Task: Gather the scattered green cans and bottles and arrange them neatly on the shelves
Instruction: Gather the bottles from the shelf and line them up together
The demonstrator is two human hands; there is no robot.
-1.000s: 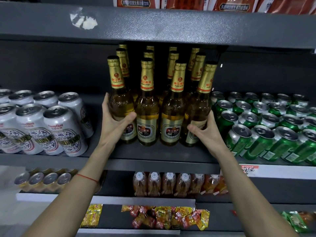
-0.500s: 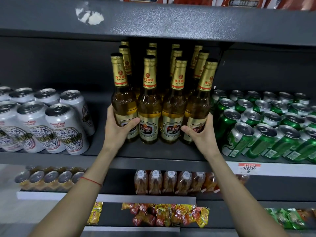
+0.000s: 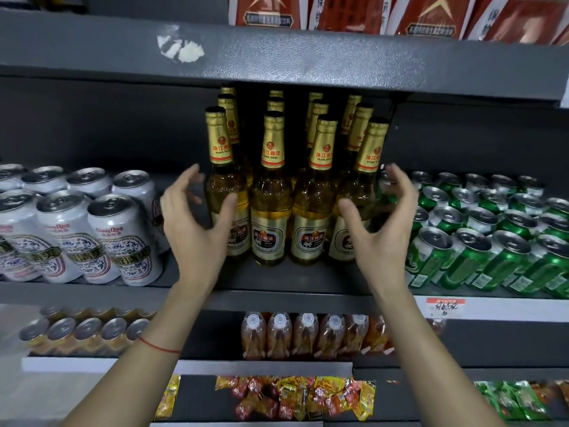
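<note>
Several gold-capped beer bottles (image 3: 271, 208) stand upright in tight rows at the middle of the dark shelf (image 3: 286, 280). To their right, several green cans (image 3: 480, 241) lean in rows on the same shelf. My left hand (image 3: 197, 229) hovers just in front of the leftmost front bottle, fingers spread, holding nothing. My right hand (image 3: 381, 223) hovers in front of the rightmost front bottle, also spread and empty. Both hands are blurred by motion.
White patterned cans (image 3: 101, 238) fill the shelf's left side. The shelf above (image 3: 308, 60) hangs low over the bottle tops and carries red packs (image 3: 431, 13). Below are gold cans (image 3: 86, 331), orange drink bottles (image 3: 308, 334) and snack packets (image 3: 292, 396).
Both hands have let go of the outer front bottles and pulled back toward me with fingers opened. The bottle group now stands pressed together.
</note>
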